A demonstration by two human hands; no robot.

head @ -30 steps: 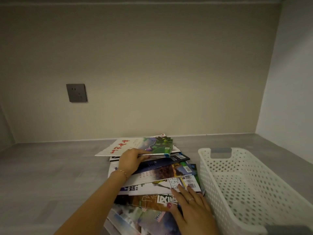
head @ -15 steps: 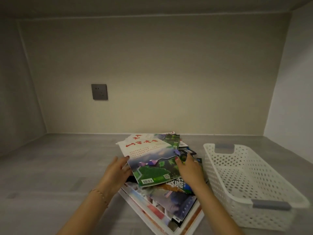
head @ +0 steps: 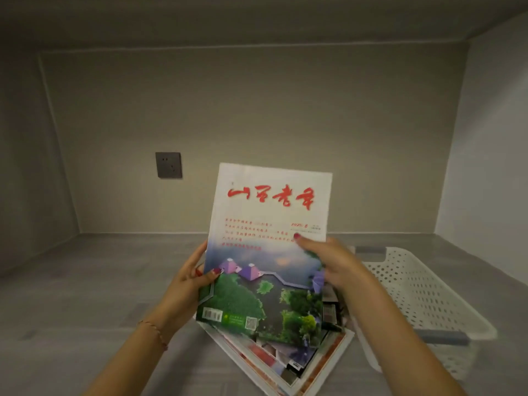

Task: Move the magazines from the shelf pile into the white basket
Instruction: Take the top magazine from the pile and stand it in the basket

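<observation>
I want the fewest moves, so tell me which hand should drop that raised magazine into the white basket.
Right. The right hand already grips the magazine on the edge nearer the white basket; the left hand holds the far edge and would have to cross over.

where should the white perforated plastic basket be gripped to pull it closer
By the grey handle bar on the white perforated plastic basket, at the near end rim, coming from the front. It is the closest part, bare, and a cut-out under it seems to let fingers curl around. The long side walls are too wide to pinch.

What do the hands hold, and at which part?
Both hold the top magazine: left hand at its left edge, right hand at its right edge.
</observation>
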